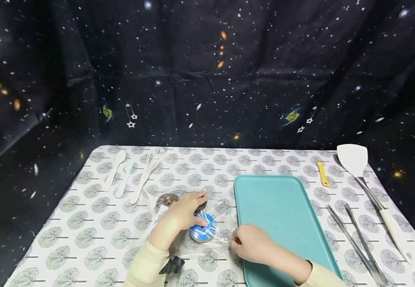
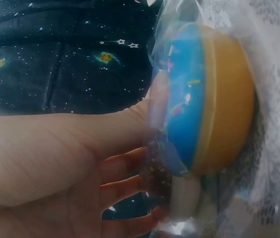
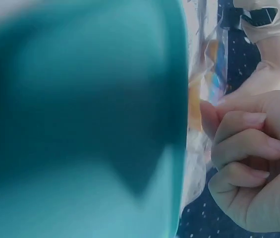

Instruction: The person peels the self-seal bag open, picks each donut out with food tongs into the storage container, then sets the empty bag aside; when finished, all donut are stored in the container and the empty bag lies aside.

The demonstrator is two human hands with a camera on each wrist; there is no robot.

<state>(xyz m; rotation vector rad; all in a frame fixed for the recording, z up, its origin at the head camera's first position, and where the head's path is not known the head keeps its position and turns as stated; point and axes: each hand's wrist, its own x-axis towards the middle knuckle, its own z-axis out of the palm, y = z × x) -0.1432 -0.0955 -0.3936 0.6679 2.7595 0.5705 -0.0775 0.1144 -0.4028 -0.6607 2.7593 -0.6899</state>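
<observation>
A clear plastic bag (image 1: 207, 252) holding toy doughnuts lies left of the teal tray. My left hand (image 1: 183, 213) is laid over it with fingers extended. Its thumb rests on the blue-iced doughnut (image 1: 203, 228), whose tan base shows from the side in the left wrist view. Beyond that hand is a brown sprinkled doughnut (image 1: 165, 200); more brown icing peeks out under the fingertips. At the bag's right edge, my right hand (image 1: 252, 244) has its fingers curled, with thumb and index finger pinching the plastic (image 3: 195, 163). Part of the contents is hidden beneath the left hand.
Under the right forearm lies the teal tray (image 1: 272, 215). A white spoon (image 1: 113, 171), a pale blue utensil (image 1: 124, 180) and a whisk (image 1: 145, 175) are at the far left. To the right are a yellow-handled tool (image 1: 322, 173), metal tongs (image 1: 359, 243) and a white spatula (image 1: 352, 159).
</observation>
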